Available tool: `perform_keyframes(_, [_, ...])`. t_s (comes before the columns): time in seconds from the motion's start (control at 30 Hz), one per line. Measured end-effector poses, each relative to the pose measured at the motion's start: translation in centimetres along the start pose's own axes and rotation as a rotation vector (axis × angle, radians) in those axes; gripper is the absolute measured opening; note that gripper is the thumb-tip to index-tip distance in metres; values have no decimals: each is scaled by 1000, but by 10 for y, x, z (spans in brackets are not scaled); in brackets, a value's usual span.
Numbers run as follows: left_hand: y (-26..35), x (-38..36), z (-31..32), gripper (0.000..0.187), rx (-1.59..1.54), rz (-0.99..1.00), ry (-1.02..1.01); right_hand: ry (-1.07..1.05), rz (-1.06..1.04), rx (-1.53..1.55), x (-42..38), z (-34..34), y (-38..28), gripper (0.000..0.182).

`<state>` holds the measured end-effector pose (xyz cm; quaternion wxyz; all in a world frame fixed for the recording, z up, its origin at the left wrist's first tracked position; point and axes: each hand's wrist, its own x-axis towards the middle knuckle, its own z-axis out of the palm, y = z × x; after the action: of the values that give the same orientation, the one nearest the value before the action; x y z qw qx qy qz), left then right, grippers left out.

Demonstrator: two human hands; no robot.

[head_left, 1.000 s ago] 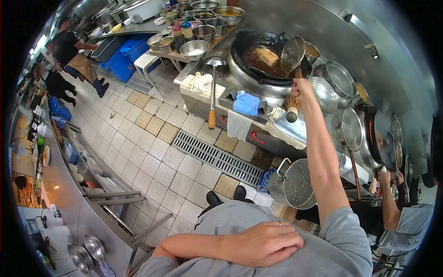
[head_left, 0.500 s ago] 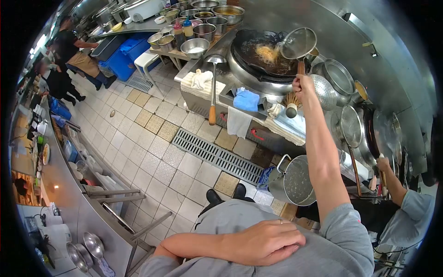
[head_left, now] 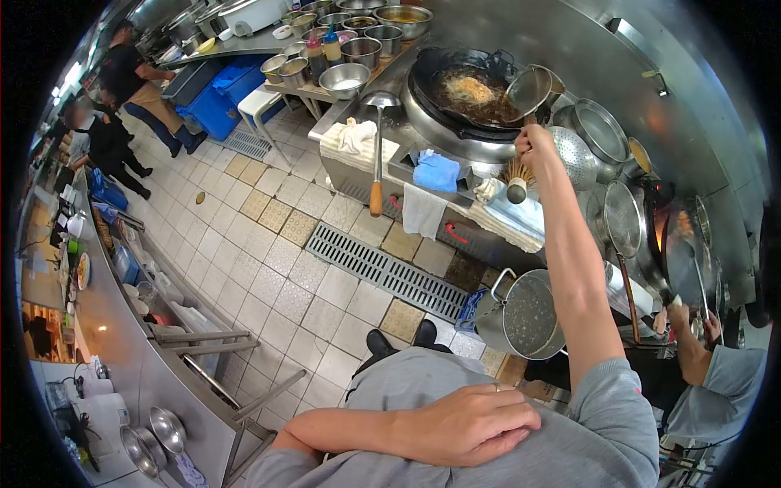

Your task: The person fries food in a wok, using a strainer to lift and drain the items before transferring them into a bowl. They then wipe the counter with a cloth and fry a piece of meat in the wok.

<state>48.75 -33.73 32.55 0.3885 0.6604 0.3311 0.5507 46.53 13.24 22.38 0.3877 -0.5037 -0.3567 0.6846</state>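
Observation:
My right hand [head_left: 538,150], arm stretched forward, is closed around the handle of a mesh strainer [head_left: 529,88]. The strainer is tilted at the right side of a black wok [head_left: 421,75] on the stove. A golden clump of food [head_left: 472,89] bubbles in the dark oil there. Below my right hand stand a bamboo brush [head_left: 517,180] and folded cloths. My left hand [head_left: 482,419] rests flat on my belly over the grey shirt, fingers slightly curved and holding nothing.
A ladle [head_left: 377,150] lies across the counter's left end, handle over the edge. Metal bowls [head_left: 343,80] and squeeze bottles fill the shelf beyond. A large pot [head_left: 533,313] stands below the stove. Another person [head_left: 716,382] works at the right; more people stand far left.
The strainer has come down and tilted toward the wok's right side. At the right, the co-worker's hands have shifted and a flame shows near their wok.

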Motion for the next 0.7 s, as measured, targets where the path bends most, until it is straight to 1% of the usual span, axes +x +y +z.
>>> perform_keyframes(0.03, [0, 1, -1, 16, 2, 10, -5, -70, 90, 122, -1, -1, -7, 10])
perform_keyframes(0.07, [0, 1, -1, 17, 4, 17, -9, -132, 121, 150, 1, -7, -9, 9])
perform_keyframes(0.1, [0, 1, -1, 17, 3, 12, -8, -131, 126, 151, 2, -10, -3, 9])
perform_keyframes(0.17, [0, 2, -2, 18, 1, 1, -33, -126, -112, 4, -7, -14, 11, 9])
perform_keyframes(0.2, [0, 2, -2, 18, 1, 0, -30, -50, -204, -44, -16, -7, 17, 9])
perform_keyframes(0.23, [1, 1, -3, 18, -3, -1, -30, -51, -202, -44, -16, -3, 15, 9])
perform_keyframes(0.3, [1, 1, -3, 17, -6, 0, -31, 30, -16, -73, -9, 6, 8, 10])
perform_keyframes(0.33, [1, 0, -2, 17, -6, 4, -27, 30, -18, -72, -8, 4, 5, 10])
perform_keyframes(0.43, [0, 0, -3, 17, -6, 6, -22, -125, 140, 119, -8, -10, -9, 13])
perform_keyframes(0.47, [0, 0, -3, 17, -7, 0, -24, -161, 77, 58, -13, -14, -3, 14])
perform_keyframes(0.5, [0, 0, -4, 17, -6, 2, -22, -164, 76, 57, -16, -13, 1, 14])
perform_keyframes(0.57, [1, -1, -4, 17, -11, 12, -16, -29, -187, -76, -24, -6, 15, 13])
perform_keyframes(0.63, [1, -2, -3, 17, -15, 21, -9, 1, -164, -129, -19, 1, 8, 12])
perform_keyframes(0.7, [0, -1, -3, 18, -20, 31, -3, -27, 62, 14, -13, 6, -3, 11])
